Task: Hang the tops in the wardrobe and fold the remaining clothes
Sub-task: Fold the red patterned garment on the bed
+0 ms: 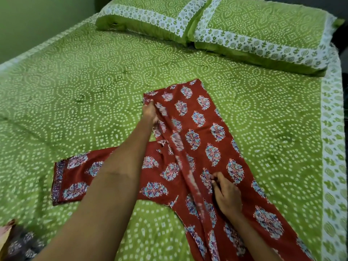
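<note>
Red printed garment (203,132) spread mid-bed (75,91), sleeve toward 9 o'clock. Left hand (149,112) gripping a raised fold near its far end; right hand (227,193), at 5 o'clock, pinching cloth with curled fingers.

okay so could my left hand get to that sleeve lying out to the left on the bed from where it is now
Probably yes. The left hand grips the far edge of the red printed garment, and the sleeve lies flat on the bedsheet on that same side, beneath the forearm, uncovered. It would have to let go and draw back first.
</note>
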Demonstrator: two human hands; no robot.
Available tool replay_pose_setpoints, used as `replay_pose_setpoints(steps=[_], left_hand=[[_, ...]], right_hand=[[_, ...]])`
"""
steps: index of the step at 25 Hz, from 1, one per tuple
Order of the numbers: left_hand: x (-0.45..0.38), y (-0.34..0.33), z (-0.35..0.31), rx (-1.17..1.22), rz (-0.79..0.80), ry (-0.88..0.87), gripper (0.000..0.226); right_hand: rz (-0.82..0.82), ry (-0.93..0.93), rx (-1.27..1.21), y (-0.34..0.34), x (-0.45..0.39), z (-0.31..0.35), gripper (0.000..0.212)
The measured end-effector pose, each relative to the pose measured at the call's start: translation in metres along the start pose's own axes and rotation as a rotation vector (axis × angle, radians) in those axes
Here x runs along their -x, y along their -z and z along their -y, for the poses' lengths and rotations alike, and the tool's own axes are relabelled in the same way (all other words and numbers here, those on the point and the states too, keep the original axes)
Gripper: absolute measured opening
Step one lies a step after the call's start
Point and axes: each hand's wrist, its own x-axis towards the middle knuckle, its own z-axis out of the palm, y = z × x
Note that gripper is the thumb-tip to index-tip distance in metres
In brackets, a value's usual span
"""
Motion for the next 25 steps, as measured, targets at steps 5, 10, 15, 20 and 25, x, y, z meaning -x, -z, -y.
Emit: replay_pose_setpoints(steps=[5,10,15,20,25], left_hand=[[-0.027,0.009,-0.019,0.030,0.009,-0.033,0.011],[-0.049,0.023,-0.020,0.050,0.073,-0.050,0.054],[-0.037,0.015,-0.017,-0.025,-0.051,-0.159,0.068],[0.000,0.046,0.013,-0.066,0.125,-0.068,0.045],[0.037,0.077,0.029,-0.214,0.220,-0.048,0.029]], right_hand=[[-0.012,0.018,0.023,-0.002,0.000,-0.004,0.001],[-0.027,0.032,0.059,-0.005,-0.003,-0.004,0.010],[0.001,0.011,0.097,-0.006,-0.006,-0.004,0.013],[0.109,-0.073,0.109,0.002,-0.006,0.003,0.012],[0.167,-0.247,-0.120,0.020,-0.011,0.038,0.016]])
